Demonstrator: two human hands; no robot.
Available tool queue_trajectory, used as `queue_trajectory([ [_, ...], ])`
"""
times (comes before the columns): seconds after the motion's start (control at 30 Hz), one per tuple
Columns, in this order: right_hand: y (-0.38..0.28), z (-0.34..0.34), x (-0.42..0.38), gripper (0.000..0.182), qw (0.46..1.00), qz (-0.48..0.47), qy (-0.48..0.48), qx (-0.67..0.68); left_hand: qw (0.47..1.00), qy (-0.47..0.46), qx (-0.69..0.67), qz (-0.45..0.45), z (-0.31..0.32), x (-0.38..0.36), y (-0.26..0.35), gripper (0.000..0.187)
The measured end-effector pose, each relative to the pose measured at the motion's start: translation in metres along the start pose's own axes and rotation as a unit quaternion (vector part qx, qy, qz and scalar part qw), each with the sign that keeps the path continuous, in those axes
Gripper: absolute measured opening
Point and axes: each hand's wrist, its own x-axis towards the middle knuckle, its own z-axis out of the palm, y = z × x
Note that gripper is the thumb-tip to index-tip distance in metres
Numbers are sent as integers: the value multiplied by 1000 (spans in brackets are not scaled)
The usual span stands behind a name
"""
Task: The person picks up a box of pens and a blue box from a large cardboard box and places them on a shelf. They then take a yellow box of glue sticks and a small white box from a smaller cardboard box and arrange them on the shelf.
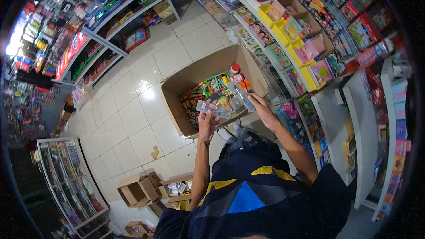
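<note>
My left hand [207, 125] is closed on the near end of a flat, clear plastic case [216, 109] with a small label at one end. My right hand [263, 109] grips a second clear plastic case [240, 94], held slanted, with something bluish at its lower end. Both cases are over a large open cardboard box [177, 116] on the floor in front of me. Inside the box lie many small colourful tubes and bottles [208, 87], and a white bottle with a red cap [234, 68] is near its far right corner.
Right of the box, shelves hold packaged goods and yellow bins [283, 40]. Grey shelving [106, 40] stands at the far left, and a white rack [71, 181] at the near left. Small cardboard boxes [137, 192] sit on the tiled floor [128, 106] by my left arm.
</note>
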Motion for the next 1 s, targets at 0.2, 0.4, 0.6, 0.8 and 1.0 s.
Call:
queue_trajectory([
  [0.2, 6, -4, -20, 39, 971, -170, -39, -161, 996, -46, 36, -61, 19, 4, -30, 35],
  [0.4, 15, -12, -27, 44, 952, -228, -10, -202, 993, -88, 39, -62, 49, 10, -45, 32],
  [0.6, 10, -47, -39, 55, 892, -325, 22, -312, 987, -81, 110, -83, 82, 15, -64, 30],
  [0.8, 6, -115, -69, 63, 877, -318, 51, -356, 974, -154, 90, -139, 117, 30, -122, 37],
  [1.0, -1, -181, -121, 63, 899, -272, 142, -311, 935, -219, 182, -213, 195, 31, -168, 36],
])
